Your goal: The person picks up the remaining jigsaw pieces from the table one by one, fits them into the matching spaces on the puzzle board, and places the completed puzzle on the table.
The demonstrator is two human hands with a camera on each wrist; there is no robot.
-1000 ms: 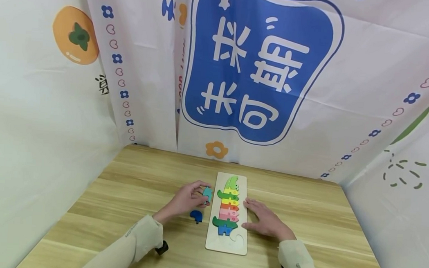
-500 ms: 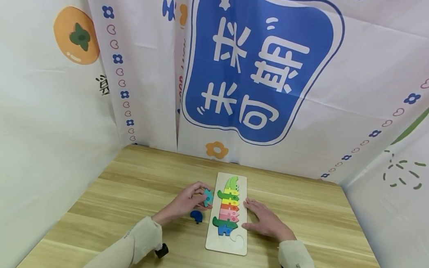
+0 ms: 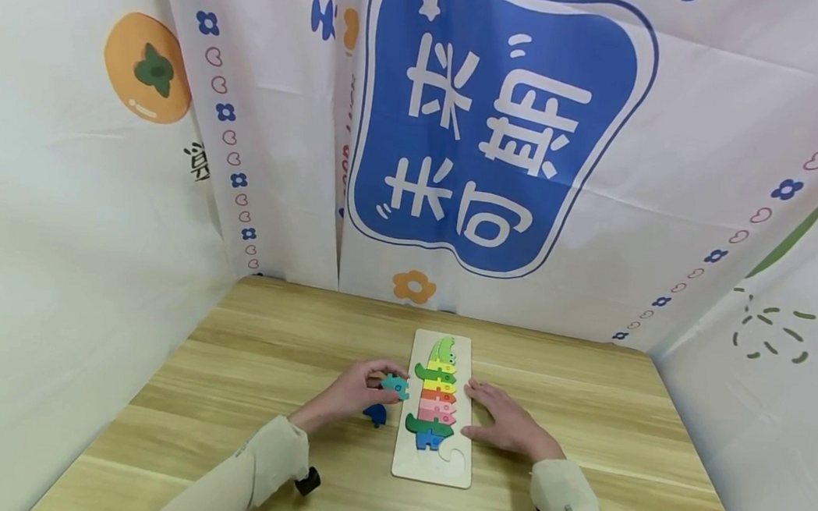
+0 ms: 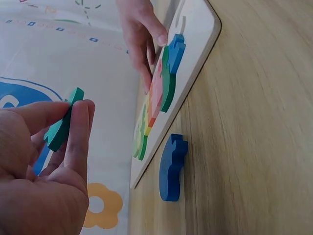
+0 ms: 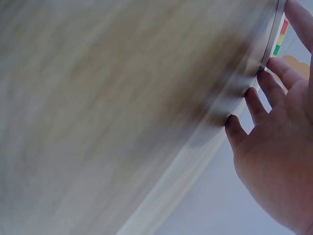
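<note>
Printed cloth walls close in the wooden table (image 3: 247, 371) where I work. My left hand (image 3: 354, 391) pinches the teal piece (image 3: 396, 384) — over the last second I've turned it and carried it nearer the puzzle board (image 3: 433, 464), so fitting it seems close. My right hand (image 3: 507, 422) stays flat, steadying the board's edge — the dark blue piece (image 3: 374, 414) waits on the table.

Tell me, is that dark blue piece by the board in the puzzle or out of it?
Out. The dark blue piece lies on the table beside the puzzle board, left of it, with nothing holding it.
</note>
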